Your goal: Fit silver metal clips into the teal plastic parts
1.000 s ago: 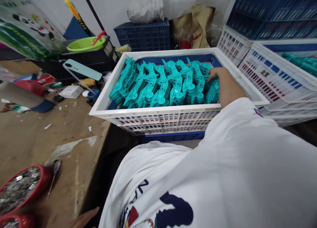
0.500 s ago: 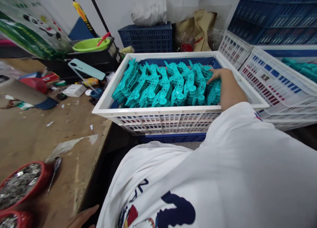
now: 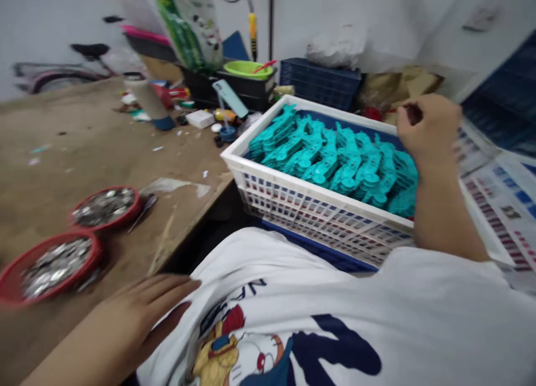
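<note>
Turquoise plastic parts [image 3: 326, 157] lie in overlapping stacked rows inside a white slatted crate [image 3: 293, 193]. My right hand [image 3: 429, 126] is raised over the crate's right end, apart from the parts. Its fingers curl into a loose ring around a dark hollow, and I see nothing held in it. My left hand [image 3: 161, 302] is low at the left, its fingers stretched out beside the white shirt [image 3: 301, 296] near the table edge. Nothing shows in it.
On the wooden table [image 3: 129, 162] stand two red bowls [image 3: 136, 210] of small shiny metal pieces, a bottle [image 3: 148, 101], a small white box [image 3: 200, 119] and a light blue phone [image 3: 230, 98]. Blue crates [image 3: 320, 84] stand behind, white ones [image 3: 502, 201] at the right.
My right hand has lifted off the turquoise parts and curled shut. My left hand has come further into view. The view has swung left, showing more of the table.
</note>
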### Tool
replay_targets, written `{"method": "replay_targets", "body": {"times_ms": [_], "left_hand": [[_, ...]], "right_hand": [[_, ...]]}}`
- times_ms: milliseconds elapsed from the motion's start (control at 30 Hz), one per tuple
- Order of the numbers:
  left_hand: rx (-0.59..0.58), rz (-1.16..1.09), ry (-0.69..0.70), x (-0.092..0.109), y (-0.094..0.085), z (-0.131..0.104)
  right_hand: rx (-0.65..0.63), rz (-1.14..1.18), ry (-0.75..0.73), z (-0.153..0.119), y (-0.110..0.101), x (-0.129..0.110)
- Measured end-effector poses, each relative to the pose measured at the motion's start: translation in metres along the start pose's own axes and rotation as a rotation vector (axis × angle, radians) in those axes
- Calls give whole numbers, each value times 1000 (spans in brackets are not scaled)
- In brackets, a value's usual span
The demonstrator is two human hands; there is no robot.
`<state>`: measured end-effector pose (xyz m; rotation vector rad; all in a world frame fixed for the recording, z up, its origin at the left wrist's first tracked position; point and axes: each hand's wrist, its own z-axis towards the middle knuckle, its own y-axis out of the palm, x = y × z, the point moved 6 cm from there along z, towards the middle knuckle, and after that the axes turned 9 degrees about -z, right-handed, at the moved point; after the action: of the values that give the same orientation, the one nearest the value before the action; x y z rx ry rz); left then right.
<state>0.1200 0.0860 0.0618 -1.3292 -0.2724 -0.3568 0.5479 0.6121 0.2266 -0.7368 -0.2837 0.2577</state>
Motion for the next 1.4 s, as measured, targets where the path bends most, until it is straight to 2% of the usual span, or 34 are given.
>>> {"method": "replay_targets", "body": {"times_ms": [33, 100, 167, 200, 233, 300, 367, 467, 567, 633, 733, 800, 833, 867, 933, 1000, 1067, 1100, 1133, 1167, 1233, 1300, 1400], "left_hand": [[-44, 11, 21, 10, -1, 1], [-123, 64, 100, 31, -8, 7], [-167, 122, 184, 48, -18, 16], [-174, 142, 194, 52, -22, 20], [-178, 150, 197, 54, -25, 22], [-181, 159, 170, 53, -26, 22], [-204, 168, 139, 49, -21, 20], [-243, 162, 85, 40, -12, 17], [-183, 97, 38, 38, -16, 17], [-123, 10, 76, 51, -24, 17], [-34, -127, 174, 77, -40, 17], [24, -102, 146, 71, -53, 18], [38, -50, 98, 55, -61, 18], [34, 16, 26, 28, -69, 18], [-9, 147, -196, -53, -90, 13], [7, 266, -603, -162, -121, -6], [166, 320, -1068, -261, -158, -43], [243, 297, -1289, -298, -171, -65], [283, 231, -1479, -328, -178, -86], [297, 193, -1575, -348, -182, -101], [294, 128, -1675, -373, -181, -124], [270, 93, -1716, -382, -172, -143], [205, 101, -1735, -383, -161, -168]], "right_hand": [[54, 134, -142, -5, -13, -41], [88, 382, -574, -22, -42, -132], [-8, 553, -1036, -45, -69, -215], [-68, 591, -1215, -53, -81, -249], [-130, 606, -1359, -58, -90, -279], [-244, 584, -1547, -57, -99, -334], [-323, 539, -1644, -47, -94, -391], [-338, 562, -1684, -30, -70, -491], [-289, 820, -1619, -27, -45, -600], [-314, 1014, -1537, -35, -31, -662], [-442, 1093, -1459, -60, -9, -723], [-489, 1090, -1461, -78, 3, -742], [-494, 1114, -1471, -84, 6, -746], [-493, 1153, -1478, -88, 9, -747], [-491, 1248, -1464, -90, 13, -746], [-488, 1312, -1427, -84, 17, -744], [-464, 1344, -1415, -78, 21, -742], [-443, 1359, -1412, -75, 23, -740], [-419, 1378, -1402, -72, 25, -739], [-397, 1397, -1384, -70, 28, -737], [-362, 1424, -1345, -68, 35, -736], [-342, 1420, -1348, -71, 43, -738], [-338, 1386, -1392, -77, 49, -743]]}}
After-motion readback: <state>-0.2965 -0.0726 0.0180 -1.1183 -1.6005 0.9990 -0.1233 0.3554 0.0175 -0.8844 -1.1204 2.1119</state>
